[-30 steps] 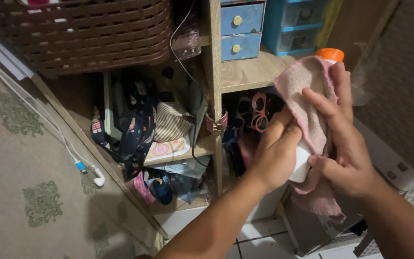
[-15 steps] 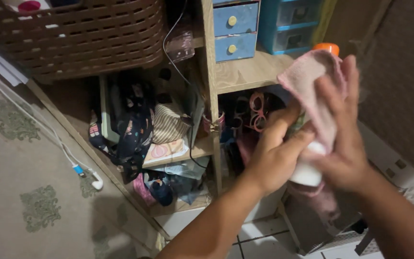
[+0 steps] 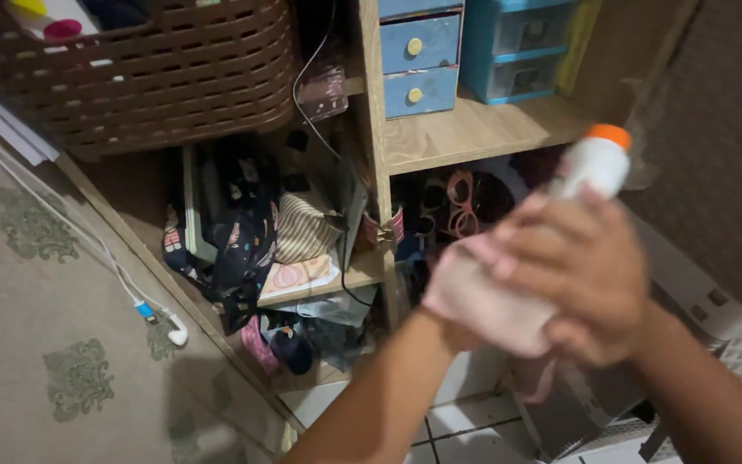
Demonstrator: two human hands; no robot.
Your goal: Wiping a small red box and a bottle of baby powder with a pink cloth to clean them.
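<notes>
**Operator:** Basket (image 3: pixel 143 73) first, on the far left, brown and woven, one only. Below it one white cable (image 3: pixel 143 301) lies on the carpet (image 3: pixel 36 344). Then the shelf (image 3: pixel 474 129) of wood, with two small blue drawers (image 3: pixel 418 64) that I can count, each with a round yellow knob, and one blue plastic box (image 3: pixel 521 51) beside them.

**Partner:** And the hands?

**Operator:** I see one bottle (image 3: pixel 594 163), white with an orange cap, held in the air in front of the shelf, right of centre. One pink cloth (image 3: pixel 487 296) is wrapped around its lower part. My left hand (image 3: pixel 457 318) is mostly hidden under the cloth, so I cannot tell how far it is closed. My right hand (image 3: pixel 590 271) is closed around the cloth and the body of the bottle. The picture is blurred here.

**Partner:** How will it handle?

**Operator:** I judge the bottle is light plastic, stiff, smooth and a little slippery, not fragile. The best hold is around the middle of the body, below the cap. The cloth is soft and limp, and it gives more grip.
</notes>
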